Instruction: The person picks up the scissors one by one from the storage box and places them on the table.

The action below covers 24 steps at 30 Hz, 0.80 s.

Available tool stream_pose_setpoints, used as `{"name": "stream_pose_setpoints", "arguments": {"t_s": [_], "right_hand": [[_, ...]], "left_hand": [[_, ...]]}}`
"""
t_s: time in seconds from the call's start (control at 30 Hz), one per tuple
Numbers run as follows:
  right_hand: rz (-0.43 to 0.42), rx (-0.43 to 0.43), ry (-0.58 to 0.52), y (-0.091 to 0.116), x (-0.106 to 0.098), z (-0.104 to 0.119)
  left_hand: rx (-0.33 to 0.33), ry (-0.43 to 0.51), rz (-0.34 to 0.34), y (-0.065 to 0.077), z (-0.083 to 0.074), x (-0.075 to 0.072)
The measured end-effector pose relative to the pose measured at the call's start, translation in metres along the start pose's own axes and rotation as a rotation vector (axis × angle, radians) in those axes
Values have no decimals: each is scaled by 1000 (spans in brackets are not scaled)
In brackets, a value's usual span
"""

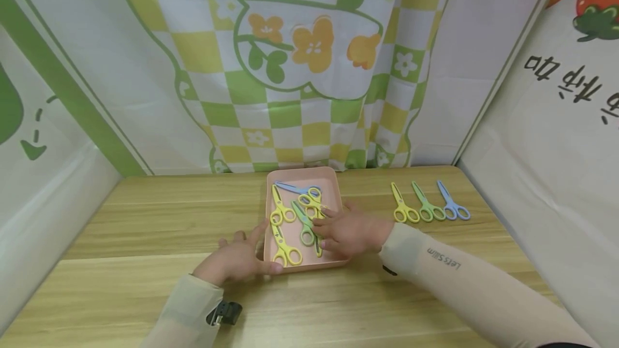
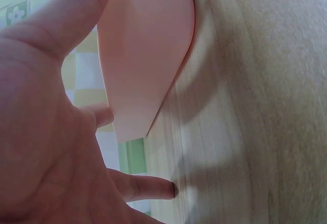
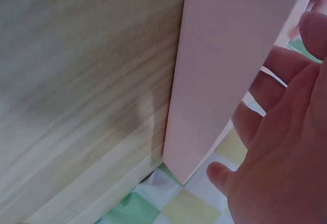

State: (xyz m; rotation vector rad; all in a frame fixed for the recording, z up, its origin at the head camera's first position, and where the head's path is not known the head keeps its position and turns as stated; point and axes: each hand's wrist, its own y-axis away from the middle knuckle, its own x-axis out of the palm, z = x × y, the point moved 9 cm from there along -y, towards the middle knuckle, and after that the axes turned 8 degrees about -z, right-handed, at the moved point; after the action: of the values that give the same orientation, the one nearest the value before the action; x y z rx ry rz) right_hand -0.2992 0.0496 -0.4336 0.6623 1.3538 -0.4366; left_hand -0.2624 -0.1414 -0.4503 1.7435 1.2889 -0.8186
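A pink tray (image 1: 329, 171) holds several pairs of children's scissors. Blue scissors (image 1: 290, 187) lie across its far end, with yellow scissors (image 1: 280, 214) and another yellow pair along the left side. Near the middle are green scissors (image 1: 302, 222), beside more yellow scissors (image 1: 309, 197). My right hand (image 1: 355, 230) reaches over the tray's right rim, fingertips at the green and yellow scissors; those fingertips are hidden in the right wrist view. With fingers spread, my left hand (image 1: 237, 259) rests at the tray's near left corner, its thumb along the near edge.
Right of the tray, yellow scissors (image 1: 403, 209), green scissors (image 1: 427, 208) and blue scissors (image 1: 453, 207) lie in a row, blades pointing away. A wooden table (image 1: 159, 219) carries everything. Behind it hangs a checked curtain (image 1: 290, 111), and pale printed panels stand at both sides.
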Motion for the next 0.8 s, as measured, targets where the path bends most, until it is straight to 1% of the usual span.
{"name": "stream_pose_setpoints", "arguments": {"t_s": [0.1,0.17,0.2,0.27,0.33,0.4,0.43,0.47,0.5,0.57,0.63,0.7,0.8], "right_hand": [[2,-7,-9,-2,3,2],[-36,17,-36,-4,0,-1],[-73,46,-63,-6,-3,-4],[-179,143,-125,-8,-14,-15],[-299,275,-197,-7,-26,-30],[-365,410,-316,-5,-32,-46],[-375,469,-368,-4,-33,-52],[-374,516,-412,-3,-32,-57],[-351,560,-470,-3,-30,-61],[-285,631,-569,-4,-22,-66],[-232,676,-626,-6,-17,-68],[-171,704,-642,-10,-13,-67],[-111,700,-599,-17,-11,-62]], "left_hand": [[2,0,-3,0,0,0],[3,-2,-4,0,-1,1],[5,-2,-4,0,-1,1],[2,-5,-1,0,-1,1],[-5,-5,7,0,-1,1],[-5,-2,9,0,-1,1],[-4,-2,10,0,-1,1],[-4,0,12,0,-1,1],[-6,4,15,0,0,1],[-8,6,17,-1,1,1],[-14,5,17,-2,3,3],[-17,1,17,-2,4,3],[-8,-5,8,-2,1,2]]}}
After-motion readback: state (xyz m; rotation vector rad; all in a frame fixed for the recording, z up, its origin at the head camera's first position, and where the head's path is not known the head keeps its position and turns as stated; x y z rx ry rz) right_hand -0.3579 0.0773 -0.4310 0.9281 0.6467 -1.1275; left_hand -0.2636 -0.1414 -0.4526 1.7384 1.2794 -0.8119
